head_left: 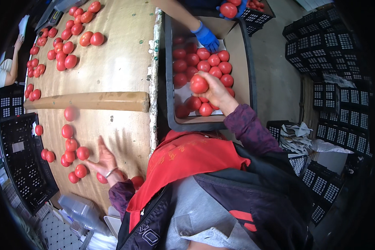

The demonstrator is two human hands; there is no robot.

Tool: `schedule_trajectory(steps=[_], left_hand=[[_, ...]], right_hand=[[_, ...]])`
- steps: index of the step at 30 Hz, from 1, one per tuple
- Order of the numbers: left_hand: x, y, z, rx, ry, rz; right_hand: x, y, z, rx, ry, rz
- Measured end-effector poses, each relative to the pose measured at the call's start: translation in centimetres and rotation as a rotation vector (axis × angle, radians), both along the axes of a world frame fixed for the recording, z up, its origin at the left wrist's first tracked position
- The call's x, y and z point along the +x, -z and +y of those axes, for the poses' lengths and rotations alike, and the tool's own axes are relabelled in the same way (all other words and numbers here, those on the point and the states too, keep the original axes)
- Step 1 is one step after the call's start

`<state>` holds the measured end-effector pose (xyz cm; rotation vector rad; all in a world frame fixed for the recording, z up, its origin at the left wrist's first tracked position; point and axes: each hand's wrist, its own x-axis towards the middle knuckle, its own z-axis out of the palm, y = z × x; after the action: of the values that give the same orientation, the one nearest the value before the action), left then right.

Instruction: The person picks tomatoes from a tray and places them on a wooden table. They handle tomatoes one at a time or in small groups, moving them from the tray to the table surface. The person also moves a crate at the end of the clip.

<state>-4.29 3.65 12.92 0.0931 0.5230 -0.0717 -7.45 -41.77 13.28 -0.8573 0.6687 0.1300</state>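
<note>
A red tomato [199,83] is in the grip of my right hand [218,92], above a deep dark-rimmed crate [251,75]. Inside the crate, tomatoes [225,67] lie close together on white and brown lining. My left hand [104,161] is empty, fingers apart, over the wooden table [125,125]. Beside its thumb sits a loose tomato [82,153], with several others around it. Further up, another tomato [70,113] looks blurred near a padded divider [90,100]. Part of the tomatoes near my left wrist is hidden behind my arm.
A co-worker's blue-gloved hand [207,37] reaches into the crate's far end; their other glove [242,9] holds tomatoes. Several tomatoes [68,47] lie beyond the divider. Black crates [328,47] are stacked on the right. An empty-looking black crate [23,159] stands past the table's left edge.
</note>
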Motion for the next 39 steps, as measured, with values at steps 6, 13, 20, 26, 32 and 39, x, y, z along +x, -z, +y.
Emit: schedule_trajectory(steps=[6, 13, 20, 26, 32, 39], left_hand=[[-2.7, -0.7, -12.6, 0.341, 0.849, -0.146], [-3.0, -1.1, -11.7, 0.157, 0.875, -0.034], [-3.7, -0.9, -13.6, 0.155, 0.949, -0.102], [-3.8, -1.0, -15.4, 0.148, 0.981, -0.069], [-3.8, -1.0, -15.8, 0.197, 1.017, -0.073], [-3.6, -0.7, -15.1, 0.205, 0.973, -0.076]], right_hand=[[-1.4, -1.4, 3.6, -0.339, -0.700, -0.410], [-1.8, 6.8, -4.9, -1.526, -0.765, -0.101], [-2.7, 10.0, -1.9, -1.640, -1.034, 0.224], [-1.9, 10.5, -2.2, -1.647, -1.216, 0.135], [-1.3, 10.2, -2.3, -1.652, -1.267, 0.124], [-2.4, 9.6, -5.0, -1.592, -1.127, -0.065]])
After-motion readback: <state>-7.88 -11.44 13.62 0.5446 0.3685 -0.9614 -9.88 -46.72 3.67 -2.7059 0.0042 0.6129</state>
